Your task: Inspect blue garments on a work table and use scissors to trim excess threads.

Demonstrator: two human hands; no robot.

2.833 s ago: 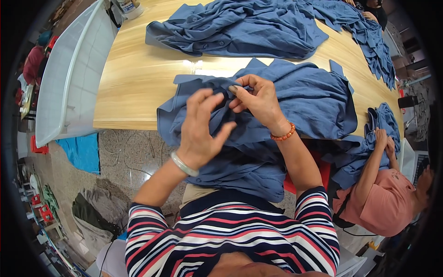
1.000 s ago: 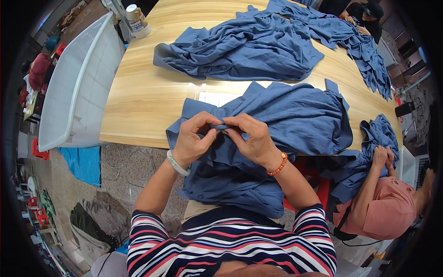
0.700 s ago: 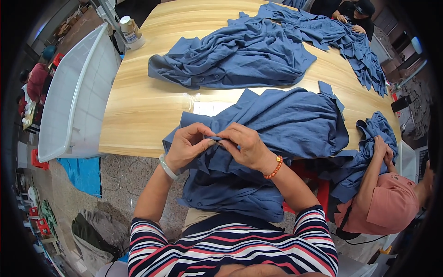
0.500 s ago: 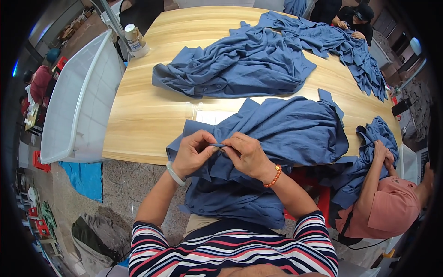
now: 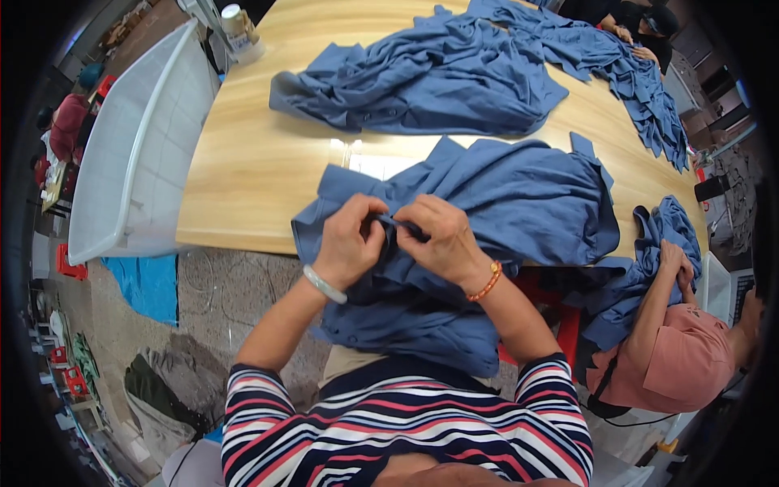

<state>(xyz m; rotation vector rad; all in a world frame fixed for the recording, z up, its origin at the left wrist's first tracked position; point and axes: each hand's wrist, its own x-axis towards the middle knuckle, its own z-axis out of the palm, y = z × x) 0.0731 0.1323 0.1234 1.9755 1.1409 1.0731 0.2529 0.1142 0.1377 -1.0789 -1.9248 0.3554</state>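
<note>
A blue shirt (image 5: 519, 199) lies partly on the table, its near part hanging over the front edge onto my lap. My left hand (image 5: 350, 241) is closed in a pinch on a folded edge of this shirt. Close beside it, my right hand (image 5: 442, 241) pinches the same edge, with a dark fold of cloth under its fingers. The two hands are a little apart, and a short strip of the edge shows between them. Whether a button sits in the fingers is hidden.
Another blue shirt (image 5: 422, 81) lies farther back on the wooden table (image 5: 235, 174), with more blue garments (image 5: 600, 57) at the far right. A white plastic bin (image 5: 134, 154) stands left. A bottle (image 5: 235, 24) is at the back left. A person in pink (image 5: 677, 357) handles blue cloth at right.
The view has shifted, so the table sits higher in the picture. My hands have moved slightly apart and turned, still pinching the shirt's edge.
</note>
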